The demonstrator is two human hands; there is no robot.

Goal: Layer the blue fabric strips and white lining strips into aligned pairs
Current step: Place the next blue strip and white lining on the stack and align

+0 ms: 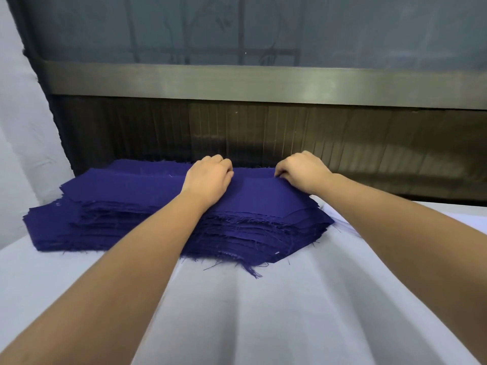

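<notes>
A thick stack of blue fabric strips (126, 204) with frayed edges lies across the far half of the table. White lining (263, 306) spreads in long overlapping pieces over the near part of the table, running under the stack. My left hand (209, 179) lies on top of the stack, its fingers curled over the far edge of the top blue strip. My right hand (300, 171) is a little to the right, fingertips pinching the same far edge. Both forearms reach over the lining.
Behind the stack rises a dark panel with a metal rail (263, 83) and a glass window above it. A white wall (23, 127) stands at the left. The table's right edge shows near the right forearm.
</notes>
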